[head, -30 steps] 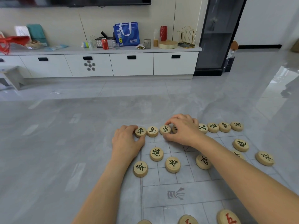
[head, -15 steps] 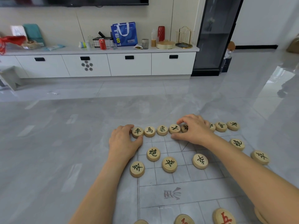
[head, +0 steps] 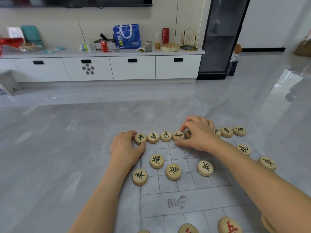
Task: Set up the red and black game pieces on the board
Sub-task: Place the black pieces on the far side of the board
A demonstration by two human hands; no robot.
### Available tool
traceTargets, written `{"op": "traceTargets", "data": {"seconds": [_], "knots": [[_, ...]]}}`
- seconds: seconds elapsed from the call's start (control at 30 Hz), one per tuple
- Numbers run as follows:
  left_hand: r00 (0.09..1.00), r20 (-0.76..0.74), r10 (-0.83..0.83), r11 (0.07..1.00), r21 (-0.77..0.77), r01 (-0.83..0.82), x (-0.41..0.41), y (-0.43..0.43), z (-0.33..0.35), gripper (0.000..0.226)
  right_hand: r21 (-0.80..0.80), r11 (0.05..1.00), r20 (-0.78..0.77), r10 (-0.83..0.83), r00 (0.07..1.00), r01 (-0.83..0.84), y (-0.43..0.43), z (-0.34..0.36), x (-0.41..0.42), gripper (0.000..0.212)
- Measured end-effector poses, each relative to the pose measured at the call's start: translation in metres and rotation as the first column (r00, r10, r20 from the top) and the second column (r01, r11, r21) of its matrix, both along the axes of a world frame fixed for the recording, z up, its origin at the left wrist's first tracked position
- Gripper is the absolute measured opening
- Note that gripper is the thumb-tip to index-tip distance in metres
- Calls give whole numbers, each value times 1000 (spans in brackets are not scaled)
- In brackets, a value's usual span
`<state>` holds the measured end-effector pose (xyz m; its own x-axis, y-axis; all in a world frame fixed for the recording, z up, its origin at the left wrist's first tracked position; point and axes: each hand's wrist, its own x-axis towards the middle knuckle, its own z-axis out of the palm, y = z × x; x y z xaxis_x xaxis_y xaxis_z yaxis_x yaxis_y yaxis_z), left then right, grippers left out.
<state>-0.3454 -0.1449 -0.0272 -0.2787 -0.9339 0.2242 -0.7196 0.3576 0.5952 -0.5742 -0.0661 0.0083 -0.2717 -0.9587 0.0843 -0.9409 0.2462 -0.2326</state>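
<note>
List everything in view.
board: one, grey, gridded, on the floor.
black-lettered pieces: fourteen visible, pale wood, at the board's far end.
red-lettered pieces: two readable, pale wood, at the near edge.
cabinet: one, white, along the back wall.
bag: one, blue, on the cabinet.
can: one, red, left of the bag.
left hand: pinches the back row's left end piece.
right hand: fingers curled over the row's middle pieces.

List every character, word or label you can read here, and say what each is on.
"TBS1": blue bag, printed sideways.
"車": corner piece, pinched by the left hand.
"馬": second piece.
"象": third piece.
"士": fourth piece.
"炮": cannon piece.
"卒": pawn.
Unreadable: red can, half-hidden piece under the right hand, cut-off red pieces.
</note>
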Motion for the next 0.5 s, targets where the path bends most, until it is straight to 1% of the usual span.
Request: {"op": "traceTargets", "data": {"seconds": [0.07,0.17,0.23,0.27,0.37,0.4,0.5], "knots": [[1000,0,0,1000,-3,0,0,-1,-1,49,11,1000,15,22,1000,-23,1,2,0,58],[1000,-2,2,1000,-7,-2,1,0,-1,49,21,998,40,63,997,-64,1,1,0,47],[1000,-1,-2,1000,-10,2,0,0,0,49,9,999,23,47,999,-47,0,0,0,39],[1000,1,-2,1000,-7,2,0,1,1,49,2,1000,15,30,999,-30,-1,0,0,38],[1000,3,-1,1000,-3,1,0,1,2,48,19,999,-6,26,1000,-26,0,-1,-2,54],[1000,3,0,1000,-3,0,0,2,2,48,32,999,-1,40,999,-40,1,-1,-2,56],[1000,6,-2,1000,4,2,1,2,3,49,32,997,22,63,998,-63,1,-2,-2,46]]}}
